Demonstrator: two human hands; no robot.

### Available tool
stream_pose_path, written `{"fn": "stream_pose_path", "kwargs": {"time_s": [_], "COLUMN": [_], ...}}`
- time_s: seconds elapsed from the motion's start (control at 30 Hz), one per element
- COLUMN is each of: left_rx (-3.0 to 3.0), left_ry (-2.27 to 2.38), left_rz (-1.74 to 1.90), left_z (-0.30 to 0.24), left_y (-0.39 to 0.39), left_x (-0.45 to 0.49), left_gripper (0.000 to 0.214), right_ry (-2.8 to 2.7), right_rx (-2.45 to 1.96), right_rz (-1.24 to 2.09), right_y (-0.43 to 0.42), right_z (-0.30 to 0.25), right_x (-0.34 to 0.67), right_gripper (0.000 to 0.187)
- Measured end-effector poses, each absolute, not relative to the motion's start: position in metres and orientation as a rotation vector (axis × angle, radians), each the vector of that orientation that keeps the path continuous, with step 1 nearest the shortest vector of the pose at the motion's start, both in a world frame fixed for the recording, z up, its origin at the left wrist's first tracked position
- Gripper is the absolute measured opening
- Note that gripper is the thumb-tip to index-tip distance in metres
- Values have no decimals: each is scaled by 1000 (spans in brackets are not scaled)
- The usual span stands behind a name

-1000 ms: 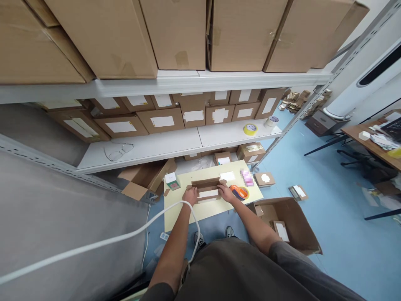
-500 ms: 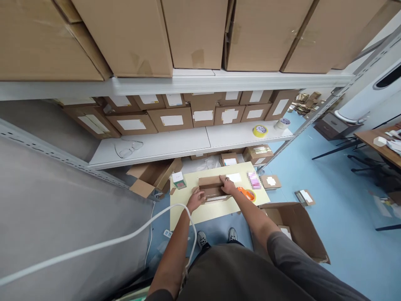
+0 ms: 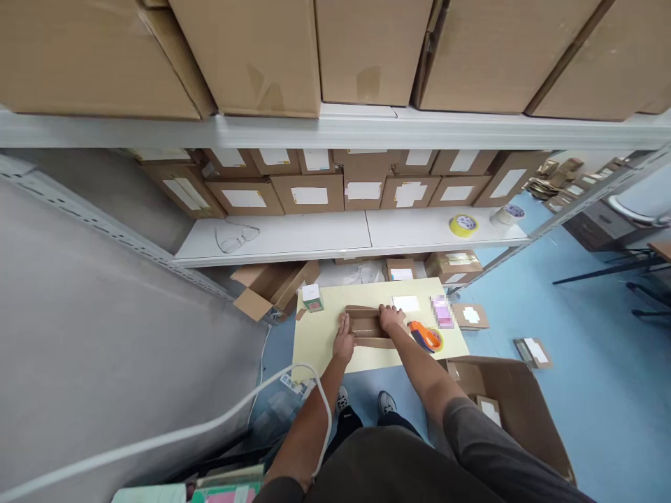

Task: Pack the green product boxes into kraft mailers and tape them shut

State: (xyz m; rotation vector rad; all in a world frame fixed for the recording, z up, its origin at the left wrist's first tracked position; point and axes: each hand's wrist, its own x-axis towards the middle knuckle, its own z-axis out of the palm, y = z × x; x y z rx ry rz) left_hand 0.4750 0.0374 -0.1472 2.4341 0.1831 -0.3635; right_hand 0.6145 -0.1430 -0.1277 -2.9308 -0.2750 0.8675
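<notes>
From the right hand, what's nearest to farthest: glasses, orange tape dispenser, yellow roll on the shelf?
1. Orange tape dispenser: on the table, right of the right hand.
2. Yellow roll: shelf, right side.
3. Glasses: same shelf, left end.

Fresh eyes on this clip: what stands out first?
Probably the large cartons along the upper shelf. Below, the left hand and right hand touch opposite ends of an open cardboard box on a pale yellow table, left of an orange tape dispenser.
</notes>
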Motion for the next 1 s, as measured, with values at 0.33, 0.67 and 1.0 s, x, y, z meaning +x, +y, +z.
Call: {"fn": "stream_pose_path", "kwargs": {"time_s": [0.33, 0.67, 1.0], "left_rx": [2468, 2341, 1987], "left_ry": [247, 892, 1685], "left_rz": [-140, 234, 494], "left_z": [-118, -73, -37], "left_y": [1, -76, -162], "left_x": [416, 258, 28], "left_gripper": [16, 14, 14], "right_ry": [-686, -1186, -1935], "right_rx": [-2739, -2008, -1457], "right_rz": [470, 274, 581], "right_y": [-168, -126, -37], "right_z": [-103, -81, -30], "right_x": [616, 533, 302], "right_gripper": [61, 47, 57]}}
